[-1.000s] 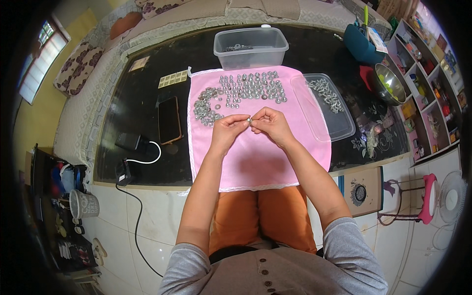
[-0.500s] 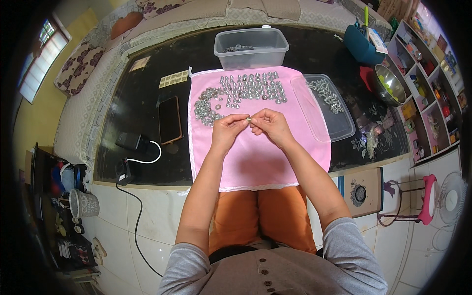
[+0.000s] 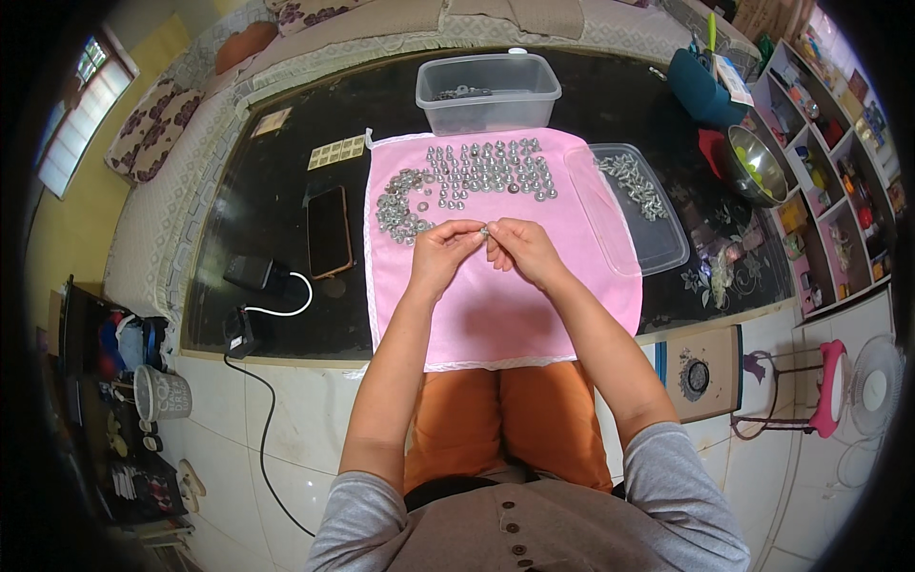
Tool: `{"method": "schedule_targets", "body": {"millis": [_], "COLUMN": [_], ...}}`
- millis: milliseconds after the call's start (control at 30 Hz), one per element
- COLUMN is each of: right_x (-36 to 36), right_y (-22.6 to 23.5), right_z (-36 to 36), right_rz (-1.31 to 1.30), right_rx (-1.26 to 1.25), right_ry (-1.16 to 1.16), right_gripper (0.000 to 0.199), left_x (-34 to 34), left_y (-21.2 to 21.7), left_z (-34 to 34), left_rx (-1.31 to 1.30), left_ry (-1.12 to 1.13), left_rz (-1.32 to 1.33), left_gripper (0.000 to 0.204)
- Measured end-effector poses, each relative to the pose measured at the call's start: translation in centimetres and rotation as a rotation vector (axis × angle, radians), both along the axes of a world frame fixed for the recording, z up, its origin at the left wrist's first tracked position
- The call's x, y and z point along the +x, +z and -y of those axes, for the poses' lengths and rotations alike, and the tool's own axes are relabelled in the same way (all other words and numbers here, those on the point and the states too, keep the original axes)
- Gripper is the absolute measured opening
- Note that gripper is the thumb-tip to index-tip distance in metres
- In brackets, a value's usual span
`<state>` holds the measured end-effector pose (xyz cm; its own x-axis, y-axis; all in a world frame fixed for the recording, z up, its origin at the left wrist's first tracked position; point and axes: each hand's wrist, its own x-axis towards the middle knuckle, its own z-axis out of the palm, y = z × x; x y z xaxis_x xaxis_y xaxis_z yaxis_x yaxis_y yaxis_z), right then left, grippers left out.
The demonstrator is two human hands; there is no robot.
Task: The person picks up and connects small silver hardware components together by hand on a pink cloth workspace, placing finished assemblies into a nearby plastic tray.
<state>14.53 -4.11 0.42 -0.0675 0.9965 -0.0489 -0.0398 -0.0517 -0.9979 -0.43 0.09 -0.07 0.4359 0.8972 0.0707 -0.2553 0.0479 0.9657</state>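
My left hand and my right hand meet over the pink cloth. Between their fingertips they pinch a small metal piece, too small and too covered to name. Beyond them stand rows of small silvery cone-shaped metal pieces. A curved pile of round, flat washer-like metal pieces lies just left of my left hand. On the right, a clear plastic lid partly overlaps the cloth and holds a heap of small screw-like metal pieces.
A clear plastic tub with dark bits inside stands behind the cloth. Left of the cloth lie a phone, a black charger and a yellowish sheet. At the right are a steel bowl and a teal holder.
The fingers of my right hand have shifted slightly around the small metal piece, which is turned a little. My left hand stays almost still.
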Motion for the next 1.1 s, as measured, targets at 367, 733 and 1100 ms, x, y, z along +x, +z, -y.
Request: {"method": "schedule_targets", "body": {"millis": [367, 733, 1100], "right_x": [-0.25, -0.19, -0.28], "right_y": [0.15, 0.15, 0.2], "right_z": [0.08, 0.15, 0.17], "right_rz": [-0.025, 0.024, 0.034], "right_rx": [0.05, 0.053, 0.064], "right_ry": [-0.012, 0.007, -0.001], "right_gripper": [0.019, 0.019, 0.02], "left_x": [-0.03, 0.12, -0.01], "left_y": [0.01, 0.31, -0.16], "left_z": [-0.05, 0.09, -0.21], "left_rx": [-0.004, 0.019, 0.052], "left_ry": [0.025, 0.007, -0.017], "left_rz": [0.005, 0.085, -0.021], "left_gripper": [0.016, 0.018, 0.021]}}
